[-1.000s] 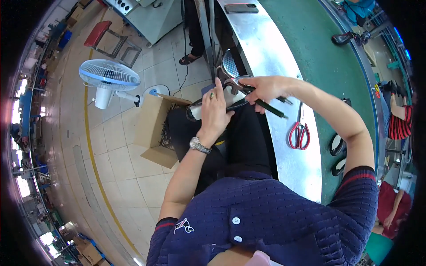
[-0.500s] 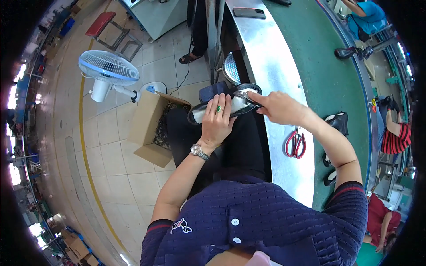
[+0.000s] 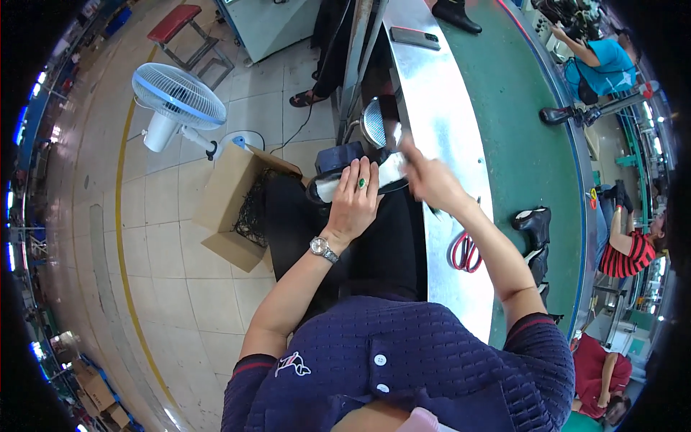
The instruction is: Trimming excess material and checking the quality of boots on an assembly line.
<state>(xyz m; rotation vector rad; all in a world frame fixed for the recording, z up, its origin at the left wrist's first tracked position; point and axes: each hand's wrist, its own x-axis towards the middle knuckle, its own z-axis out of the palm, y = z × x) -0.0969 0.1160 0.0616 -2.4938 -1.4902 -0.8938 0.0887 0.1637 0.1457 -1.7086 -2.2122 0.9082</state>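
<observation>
Across my lap lies a black shoe [image 3: 392, 168] with a white inner surface showing. My left hand [image 3: 353, 209] is laid over its middle, fingers together and gripping it. Closed at the shoe's right end, my right hand [image 3: 435, 181] is blurred by motion. It grips a tool [image 3: 393, 137] that is smeared too; its dark handle shows below the fist, and the shape suggests a hammer. Just beyond the shoe sits a dark blue block [image 3: 338, 157]. Red-handled scissors [image 3: 466, 253] lie on the metal bench [image 3: 461, 302] to my right.
A phone [image 3: 415, 37] rests at the bench's far end. Black boots [image 3: 534, 227] stand on the green belt [image 3: 497, 144] further right. At left are an open cardboard box [image 3: 227, 194], a fan [image 3: 180, 93] and a red stool [image 3: 174, 23]. Other people work across the belt.
My right hand has lifted slightly from the shoe and drawn back, now blurred. The left hand stays on the shoe. The view has shifted a little, and boots have moved on the belt.
</observation>
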